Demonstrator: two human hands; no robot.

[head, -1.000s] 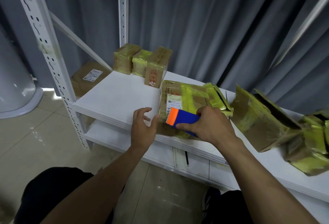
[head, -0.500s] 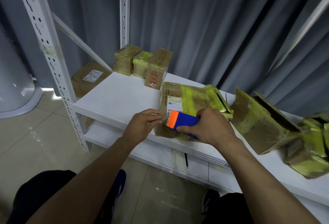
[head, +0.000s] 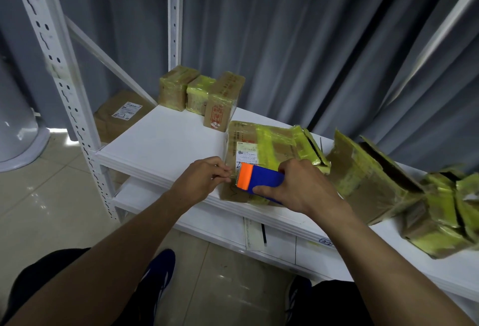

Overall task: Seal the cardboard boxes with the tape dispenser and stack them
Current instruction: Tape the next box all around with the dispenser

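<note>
The tape dispenser (head: 259, 180) has a blue body and a bright orange front end with a toothed edge. It sits low over the near left part of a flat cardboard box (head: 269, 144), which is banded with yellow-green tape and carries a white label. The dispenser's long axis runs left to right along the shelf front, with the orange end pointing left. The right hand (head: 303, 188) grips the blue body, thumb along its near side and fingers curled over the top. The left hand (head: 204, 178) is just beside the orange end, fingertips drawn together at the box's left edge. Whether they pinch tape or cardboard cannot be told.

The box lies on a white shelf (head: 160, 141). Three small taped boxes (head: 198, 94) stand side by side at its back left corner. To the right, two open boxes (head: 363, 173) lie tilted with their flaps raised. Their insides are dark and any contents are hidden. A grey curtain (head: 285, 40) hangs behind.
</note>
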